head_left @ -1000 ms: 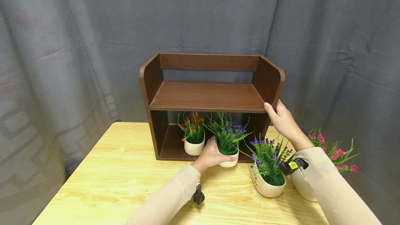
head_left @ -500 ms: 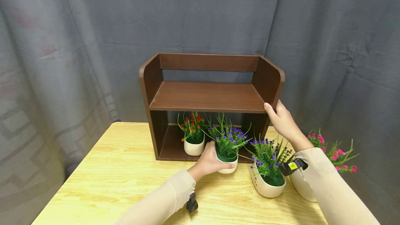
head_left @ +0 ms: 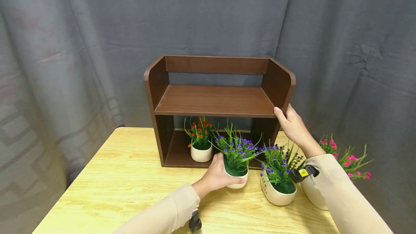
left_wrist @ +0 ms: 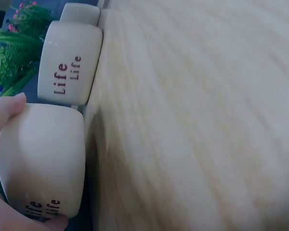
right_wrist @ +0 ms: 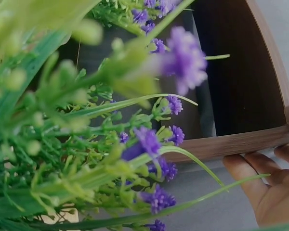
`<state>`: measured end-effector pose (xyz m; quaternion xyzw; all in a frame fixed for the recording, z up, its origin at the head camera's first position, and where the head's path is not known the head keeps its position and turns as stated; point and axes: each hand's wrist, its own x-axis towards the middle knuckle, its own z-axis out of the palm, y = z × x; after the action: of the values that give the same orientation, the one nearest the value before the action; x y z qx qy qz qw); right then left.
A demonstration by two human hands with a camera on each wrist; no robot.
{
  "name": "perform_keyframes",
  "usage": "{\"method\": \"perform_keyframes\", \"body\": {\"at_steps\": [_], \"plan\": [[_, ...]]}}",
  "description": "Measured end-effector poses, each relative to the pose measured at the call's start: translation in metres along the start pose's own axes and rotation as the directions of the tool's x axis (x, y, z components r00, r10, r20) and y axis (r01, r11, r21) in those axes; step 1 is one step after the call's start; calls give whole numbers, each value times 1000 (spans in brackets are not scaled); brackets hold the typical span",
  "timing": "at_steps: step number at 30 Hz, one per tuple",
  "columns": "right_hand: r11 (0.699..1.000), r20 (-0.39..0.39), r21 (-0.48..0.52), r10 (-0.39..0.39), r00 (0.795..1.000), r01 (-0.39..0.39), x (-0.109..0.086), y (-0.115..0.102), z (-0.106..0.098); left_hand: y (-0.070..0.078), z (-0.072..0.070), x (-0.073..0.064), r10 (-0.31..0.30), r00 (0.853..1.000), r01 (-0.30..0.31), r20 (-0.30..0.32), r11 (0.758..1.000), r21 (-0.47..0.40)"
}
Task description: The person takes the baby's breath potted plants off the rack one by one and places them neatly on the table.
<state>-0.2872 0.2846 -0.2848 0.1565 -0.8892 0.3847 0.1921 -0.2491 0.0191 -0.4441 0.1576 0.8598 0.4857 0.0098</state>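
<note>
My left hand (head_left: 218, 176) grips a white flowerpot (head_left: 236, 184) of purple artificial flowers, its thumb across the front. Held just in front of the brown shelf's lower compartment, the pot shows "Life" lettering low on its side in the left wrist view, where a shadow falls on the table beside it. At the two-tier brown shelf (head_left: 214, 100), my right hand (head_left: 294, 125) holds the right side panel, thumb at the end of the middle board. In the right wrist view, fingers (right_wrist: 255, 178) wrap the panel's edge behind blurred purple flowers.
A red-flowered pot (head_left: 201, 154) sits in the lower compartment, left of centre. To the right on the wooden table (head_left: 107, 176) stand another purple-flowered pot (head_left: 278, 196) and a pink-flowered pot (head_left: 313, 192), partly behind my right sleeve. A grey curtain (head_left: 214, 13) hangs behind.
My left hand has drawn the purple-flowered pot out of the lower compartment, forward over the table. My right hand keeps its place on the shelf's side panel.
</note>
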Motion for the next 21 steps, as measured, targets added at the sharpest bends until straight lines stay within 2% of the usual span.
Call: {"method": "perform_keyframes", "body": {"at_steps": [6, 11, 21], "plan": [[1000, 0, 3, -8, 1000, 8, 1, 1, 0, 1, 2, -11, 47, 999, -47, -1, 999, -21], [1000, 2, 1, -8, 1000, 8, 1, 1, 1, -1, 3, -19, 62, 998, -61, 20, 997, -46], [1000, -4, 0, -10, 1000, 10, 1, 1, 1, -4, 8, -30, 92, 996, -91, 21, 994, -54]]}}
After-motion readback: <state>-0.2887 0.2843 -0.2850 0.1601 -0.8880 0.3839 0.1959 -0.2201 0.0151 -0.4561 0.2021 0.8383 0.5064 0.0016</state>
